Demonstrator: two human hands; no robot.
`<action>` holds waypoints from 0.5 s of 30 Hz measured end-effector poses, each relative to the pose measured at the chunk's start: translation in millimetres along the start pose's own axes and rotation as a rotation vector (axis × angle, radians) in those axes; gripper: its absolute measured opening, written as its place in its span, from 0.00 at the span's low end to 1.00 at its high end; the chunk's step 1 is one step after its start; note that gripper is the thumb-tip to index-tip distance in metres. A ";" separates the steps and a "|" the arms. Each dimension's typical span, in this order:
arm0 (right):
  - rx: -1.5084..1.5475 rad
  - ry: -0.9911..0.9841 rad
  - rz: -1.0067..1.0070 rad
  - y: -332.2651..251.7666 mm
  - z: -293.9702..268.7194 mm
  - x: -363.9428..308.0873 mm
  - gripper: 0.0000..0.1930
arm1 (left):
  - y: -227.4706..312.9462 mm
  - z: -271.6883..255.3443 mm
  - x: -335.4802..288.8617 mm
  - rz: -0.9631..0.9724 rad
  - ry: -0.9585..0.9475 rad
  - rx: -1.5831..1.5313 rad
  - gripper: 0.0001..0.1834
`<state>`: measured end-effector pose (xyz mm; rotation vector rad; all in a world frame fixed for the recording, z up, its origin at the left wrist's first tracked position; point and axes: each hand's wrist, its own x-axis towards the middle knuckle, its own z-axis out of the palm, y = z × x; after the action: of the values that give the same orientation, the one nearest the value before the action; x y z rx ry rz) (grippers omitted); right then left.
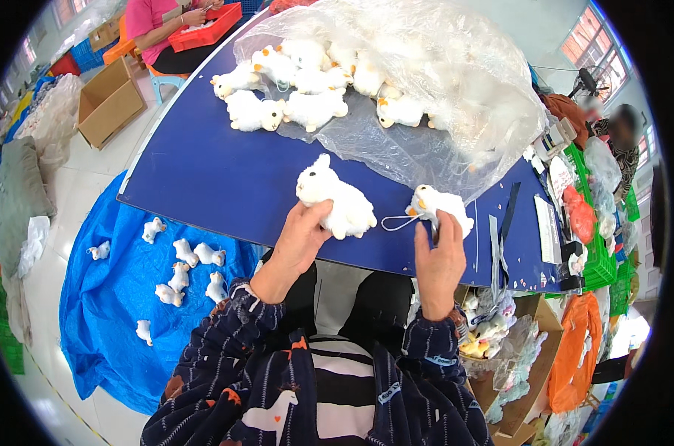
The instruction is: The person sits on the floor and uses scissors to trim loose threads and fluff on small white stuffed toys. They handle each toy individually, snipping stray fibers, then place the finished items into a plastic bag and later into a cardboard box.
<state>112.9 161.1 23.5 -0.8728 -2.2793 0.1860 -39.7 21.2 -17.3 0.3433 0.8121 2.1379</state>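
Note:
My left hand (301, 234) grips a white plush animal toy (335, 199) near the front edge of the blue table (225, 178). My right hand (439, 260) holds a second white plush toy (441, 206) with an orange beak and a white loop cord, just above the table edge. Further back, a clear plastic bag (426, 82) lies open with several more white plush toys (285, 89) spilling out of it.
Several white plush toys (181, 271) lie on a blue tarp (107, 312) on the floor at my left. Cardboard boxes (108, 104) stand on the floor at far left. Another person (162, 22) sits at the table's far end with a red tray. Green crates (597, 253) and a box of toys (500, 349) are at right.

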 end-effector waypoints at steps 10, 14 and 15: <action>0.961 -0.247 0.085 -24.3 -8.1 -5.1 0.14 | -4.8 1.3 -11.0 0.367 -0.169 0.888 0.26; 1.029 -0.315 -0.025 -26.6 4.9 -10.6 0.11 | 2.0 12.9 -16.4 0.593 -0.281 1.202 0.27; 1.035 -0.292 -0.090 -24.9 9.6 -11.9 0.11 | 1.5 12.5 -17.2 0.597 -0.266 1.200 0.28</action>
<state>99.8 135.5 18.5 -0.1900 -2.0263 1.3676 -23.4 12.7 -6.3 1.5937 1.9308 1.7505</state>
